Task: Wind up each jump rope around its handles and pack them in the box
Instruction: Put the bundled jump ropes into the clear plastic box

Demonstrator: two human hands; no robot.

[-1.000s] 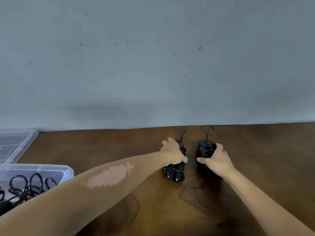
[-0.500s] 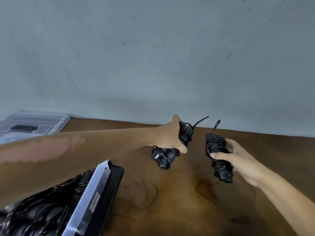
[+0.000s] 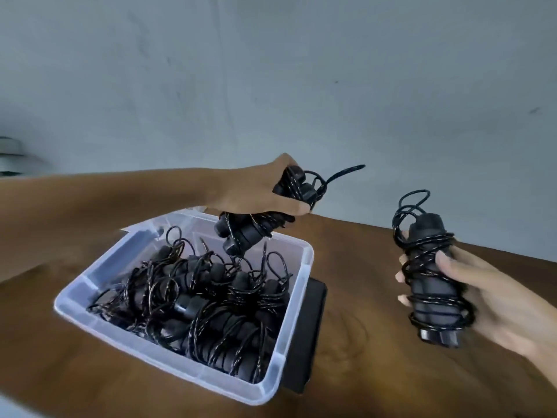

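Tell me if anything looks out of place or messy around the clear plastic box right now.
Nothing looks damaged or spilled. The clear plastic box sits askew on the brown wooden table, partly over a flat black object. Loose cord loops poke up from the black wound jump ropes inside.

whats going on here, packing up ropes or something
Yes. A person is packing wound-up black jump ropes into a clear plastic box on a wooden table. The left hand holds one wound bundle above the far end of the box, which already holds many bundles. The right hand holds a second wound bundle off to the right, over the table.
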